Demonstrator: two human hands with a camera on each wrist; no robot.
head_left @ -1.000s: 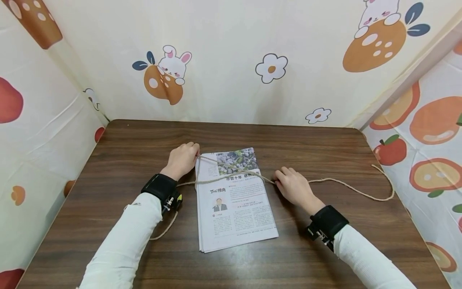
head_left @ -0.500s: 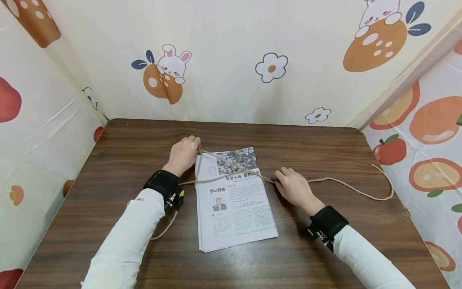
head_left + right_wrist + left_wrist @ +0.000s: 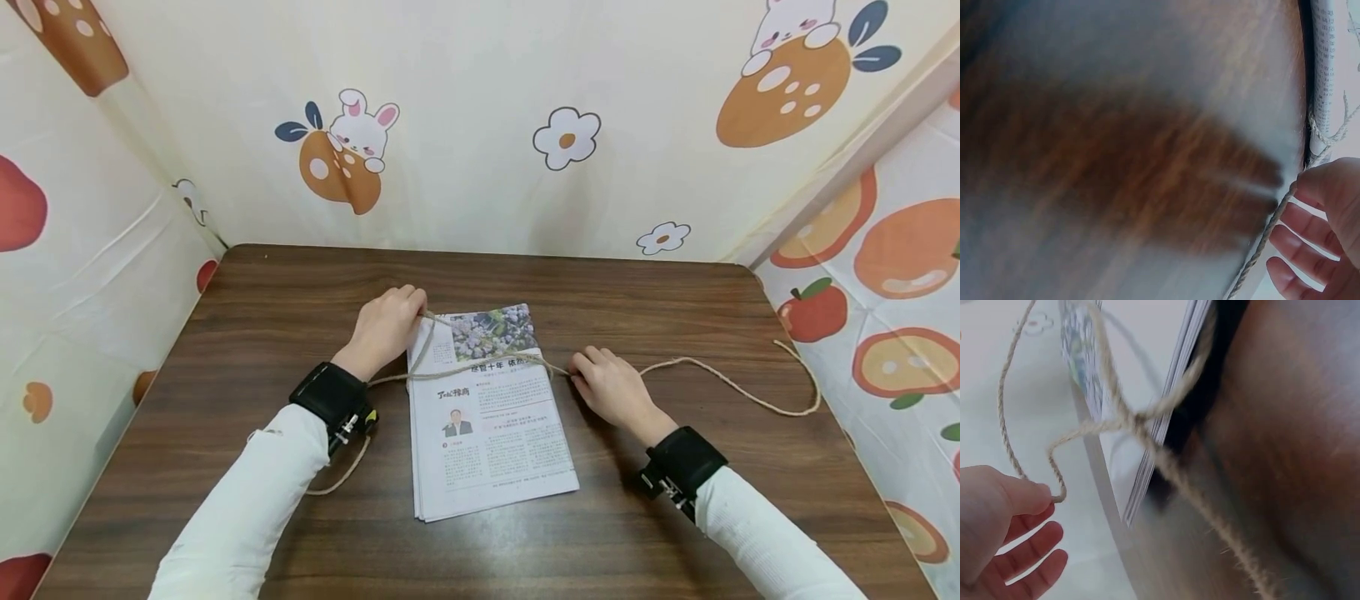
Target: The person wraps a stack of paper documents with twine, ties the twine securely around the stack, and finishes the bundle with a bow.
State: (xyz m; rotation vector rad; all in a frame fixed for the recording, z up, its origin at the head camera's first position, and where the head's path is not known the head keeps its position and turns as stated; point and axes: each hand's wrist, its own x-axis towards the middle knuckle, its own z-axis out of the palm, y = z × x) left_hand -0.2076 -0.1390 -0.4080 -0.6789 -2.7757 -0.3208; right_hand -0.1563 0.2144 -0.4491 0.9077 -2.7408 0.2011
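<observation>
A stack of folded newspapers (image 3: 495, 450) lies on the table with a beige twine rope (image 3: 450, 372) running across its upper part. My left hand (image 3: 384, 327), over the stack's top left corner, pinches a strand of the rope between thumb and forefinger. Close up in the left wrist view, this strand bends at the fingertips, and rope strands (image 3: 1138, 422) cross at the newspapers' edge. To the right of the stack, my right hand (image 3: 611, 387) pinches the rope near the papers' side. The right wrist view shows the rope (image 3: 1263, 244) passing under that thumb.
One loose rope tail (image 3: 731, 390) curves toward the right side of the brown wooden table (image 3: 480, 558). Another tail (image 3: 348, 475) hangs back beneath the left wrist. A printed curtain (image 3: 465, 192) stands behind the table's far edge, with similar sheets at both sides.
My left hand has moved slightly away from me and then right, over the newspapers' corner, drawing its strand along. The right hand stays nearly where it was.
</observation>
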